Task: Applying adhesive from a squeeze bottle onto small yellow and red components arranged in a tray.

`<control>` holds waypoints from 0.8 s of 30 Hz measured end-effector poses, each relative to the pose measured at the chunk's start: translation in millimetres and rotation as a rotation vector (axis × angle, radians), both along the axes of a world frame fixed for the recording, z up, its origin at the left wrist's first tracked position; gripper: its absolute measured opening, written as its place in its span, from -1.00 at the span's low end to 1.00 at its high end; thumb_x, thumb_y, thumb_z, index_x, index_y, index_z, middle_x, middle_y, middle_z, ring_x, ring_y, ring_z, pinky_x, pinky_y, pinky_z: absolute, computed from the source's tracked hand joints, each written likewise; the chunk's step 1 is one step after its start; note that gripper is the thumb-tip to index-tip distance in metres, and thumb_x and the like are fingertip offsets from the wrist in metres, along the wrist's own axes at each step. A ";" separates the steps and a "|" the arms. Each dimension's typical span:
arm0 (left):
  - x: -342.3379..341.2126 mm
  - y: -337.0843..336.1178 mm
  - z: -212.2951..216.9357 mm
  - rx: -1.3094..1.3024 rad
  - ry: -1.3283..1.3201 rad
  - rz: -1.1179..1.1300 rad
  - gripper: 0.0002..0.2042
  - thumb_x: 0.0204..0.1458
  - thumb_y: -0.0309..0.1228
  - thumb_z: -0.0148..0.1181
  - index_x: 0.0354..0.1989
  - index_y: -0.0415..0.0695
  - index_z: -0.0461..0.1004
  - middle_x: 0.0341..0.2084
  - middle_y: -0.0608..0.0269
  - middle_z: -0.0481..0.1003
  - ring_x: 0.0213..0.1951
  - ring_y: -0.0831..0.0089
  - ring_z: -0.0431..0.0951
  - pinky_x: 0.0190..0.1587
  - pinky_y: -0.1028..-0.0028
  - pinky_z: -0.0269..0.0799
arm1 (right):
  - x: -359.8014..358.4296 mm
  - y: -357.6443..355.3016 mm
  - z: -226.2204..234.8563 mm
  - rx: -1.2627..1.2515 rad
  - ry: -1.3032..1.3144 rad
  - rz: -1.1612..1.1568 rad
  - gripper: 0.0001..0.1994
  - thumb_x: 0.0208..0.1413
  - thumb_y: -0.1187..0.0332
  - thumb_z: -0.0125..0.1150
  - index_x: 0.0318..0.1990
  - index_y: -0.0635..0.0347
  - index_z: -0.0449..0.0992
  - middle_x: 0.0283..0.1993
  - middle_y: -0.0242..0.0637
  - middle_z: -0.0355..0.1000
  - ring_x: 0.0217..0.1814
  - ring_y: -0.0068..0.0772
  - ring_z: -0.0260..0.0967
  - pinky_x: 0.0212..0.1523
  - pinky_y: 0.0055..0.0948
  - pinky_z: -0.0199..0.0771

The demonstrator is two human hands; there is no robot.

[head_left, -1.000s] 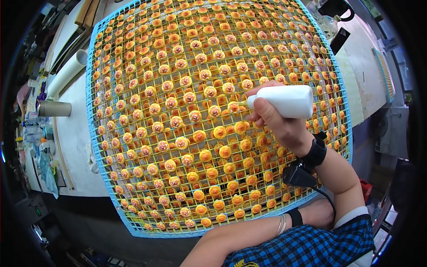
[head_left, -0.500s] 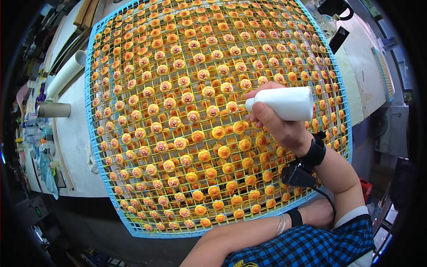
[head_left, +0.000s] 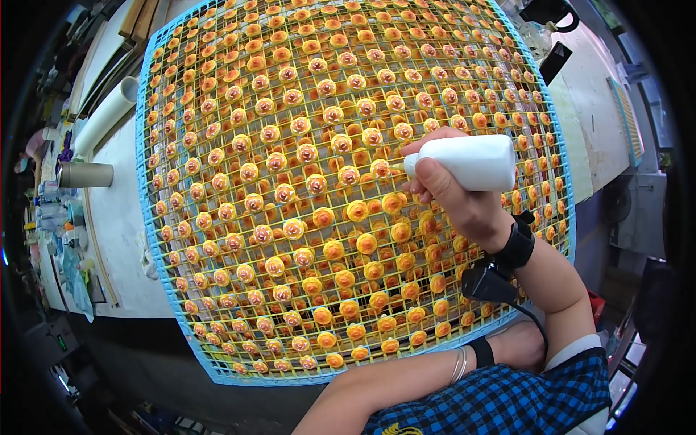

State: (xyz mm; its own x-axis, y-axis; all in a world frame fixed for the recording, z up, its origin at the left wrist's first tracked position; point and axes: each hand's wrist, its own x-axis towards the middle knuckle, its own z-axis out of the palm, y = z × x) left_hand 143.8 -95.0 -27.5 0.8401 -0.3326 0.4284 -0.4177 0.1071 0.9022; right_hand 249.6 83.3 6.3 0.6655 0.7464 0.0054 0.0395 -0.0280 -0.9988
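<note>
My right hand (head_left: pixel 455 181) is wrapped round a white squeeze bottle (head_left: pixel 482 161), held nearly level above the rack. Its thin nozzle (head_left: pixel 396 168) points left and meets, or nearly meets, a small orange-yellow rose (head_left: pixel 380 169). Rows of such roses sit on a yellow wire grid (head_left: pixel 348 239) edged in light blue (head_left: pixel 161 279). Many to the left carry pale whitish lines on their petals; those nearer me and to the right look plain orange. My left hand (head_left: pixel 520 346) lies near the rack's front edge beneath my right elbow, its fingers hidden.
On the left of the table stand a grey-brown cylinder (head_left: pixel 87 175) and a white tube (head_left: pixel 107 119), with wooden strips (head_left: pixel 138 22) behind. A black handled object (head_left: pixel 551 13) and a dark phone-like slab (head_left: pixel 555 62) are at the back right. A black device with a cable (head_left: pixel 489 283) hangs by my right wrist.
The bottle has shifted slightly up and right, and its nozzle now shows at the rose. The grid sits a little higher in view. My left arm stays in place.
</note>
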 end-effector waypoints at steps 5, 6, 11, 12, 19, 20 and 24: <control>0.3 -0.9 -0.7 0.011 0.008 -0.028 -0.83 -0.31 -0.32 0.01 -0.69 -0.19 0.37 -0.75 0.08 0.34 -0.63 0.14 0.37 -0.55 0.33 0.27 | 0.8 -1.2 -1.4 -0.021 -0.003 -0.008 -0.94 -0.14 0.46 0.17 -0.52 0.23 0.44 -0.56 -0.38 0.36 -0.53 -0.55 0.32 -0.51 -0.60 0.28; 0.1 -1.3 -1.0 0.017 0.014 -0.037 -0.82 -0.31 -0.32 0.01 -0.69 -0.19 0.37 -0.75 0.07 0.34 -0.63 0.14 0.37 -0.54 0.33 0.28 | 0.6 -1.1 -1.8 -0.029 0.000 -0.008 -0.94 -0.14 0.45 0.17 -0.52 0.23 0.44 -0.56 -0.38 0.36 -0.53 -0.55 0.32 -0.50 -0.60 0.28; 0.6 0.2 0.1 0.038 0.001 -0.053 -0.82 -0.30 -0.32 0.01 -0.68 -0.20 0.38 -0.73 0.07 0.35 -0.62 0.14 0.37 -0.53 0.33 0.28 | 1.1 -2.7 -2.0 0.017 0.023 -0.017 -0.92 -0.12 0.44 0.16 -0.51 0.24 0.43 -0.56 -0.38 0.34 -0.53 -0.55 0.30 -0.51 -0.61 0.26; 0.6 0.1 0.3 0.038 -0.003 -0.044 -0.81 -0.30 -0.31 0.01 -0.68 -0.20 0.37 -0.72 0.08 0.36 -0.61 0.14 0.38 -0.53 0.33 0.28 | 1.2 -2.9 -2.2 0.033 0.037 -0.034 -0.92 -0.12 0.43 0.16 -0.51 0.25 0.43 -0.56 -0.38 0.33 -0.53 -0.56 0.29 -0.51 -0.62 0.26; 0.5 4.9 2.3 0.030 -0.034 -0.010 -0.81 -0.30 -0.31 0.01 -0.67 -0.21 0.37 -0.73 0.09 0.35 -0.62 0.16 0.37 -0.54 0.34 0.28 | 1.8 -3.3 -2.2 0.018 0.026 -0.029 -0.90 -0.11 0.43 0.16 -0.51 0.26 0.41 -0.57 -0.39 0.32 -0.54 -0.58 0.28 -0.53 -0.63 0.25; 0.5 4.8 2.0 0.031 -0.029 -0.009 -0.81 -0.30 -0.32 0.00 -0.67 -0.21 0.37 -0.73 0.09 0.35 -0.63 0.17 0.37 -0.54 0.34 0.27 | 1.6 -3.1 -2.4 0.020 0.031 -0.021 -0.90 -0.11 0.42 0.16 -0.50 0.25 0.41 -0.57 -0.39 0.33 -0.54 -0.58 0.28 -0.54 -0.63 0.25; 0.1 4.2 2.7 -0.008 -0.010 0.016 -0.82 -0.31 -0.32 0.00 -0.68 -0.20 0.37 -0.74 0.08 0.34 -0.63 0.17 0.37 -0.54 0.34 0.27 | 0.8 -3.2 -2.6 0.020 0.055 -0.021 -0.90 -0.11 0.42 0.16 -0.51 0.25 0.41 -0.58 -0.41 0.33 -0.55 -0.60 0.28 -0.55 -0.63 0.24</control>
